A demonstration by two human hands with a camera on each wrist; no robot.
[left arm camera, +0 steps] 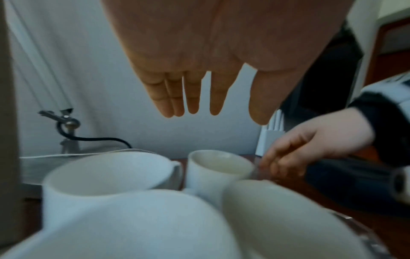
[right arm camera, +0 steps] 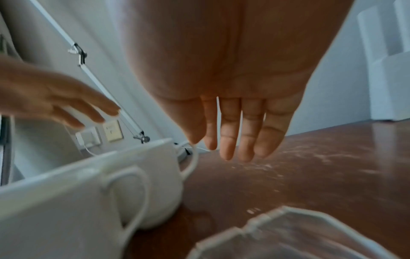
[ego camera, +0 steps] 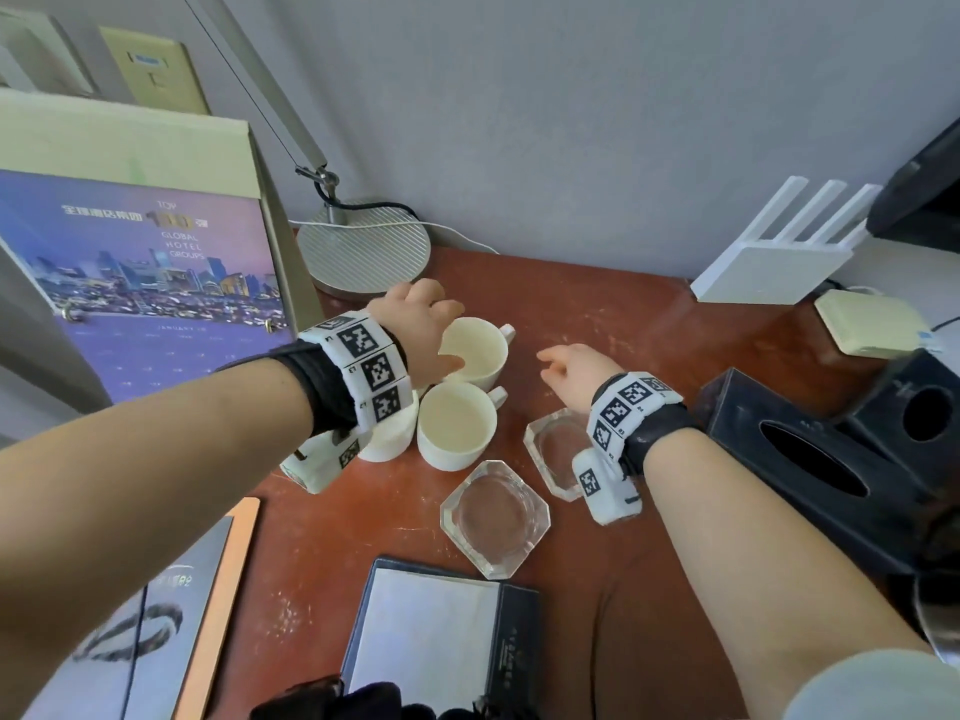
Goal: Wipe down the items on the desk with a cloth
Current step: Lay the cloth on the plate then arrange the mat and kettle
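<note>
Several white cups stand grouped on the red-brown desk (ego camera: 623, 314): a far cup (ego camera: 475, 350), a near cup (ego camera: 457, 426) and one partly hidden under my left wrist (ego camera: 389, 433). Two glass ashtrays (ego camera: 496, 517) (ego camera: 556, 452) lie in front of them. My left hand (ego camera: 441, 332) hovers over the far cup's left rim with straight fingers (left arm camera: 193, 105) and holds nothing. To the right of the cups, my right hand (ego camera: 550, 363) is held flat above the desk, its fingers (right arm camera: 230, 140) straight and empty. No cloth shows in any view.
A lamp base (ego camera: 363, 246) stands behind the cups and a standing calendar (ego camera: 156, 283) at the left. A white router (ego camera: 769, 267) and a black tissue box (ego camera: 810, 459) occupy the right side. A notepad holder (ego camera: 431, 631) and a booklet (ego camera: 130, 615) lie at the front.
</note>
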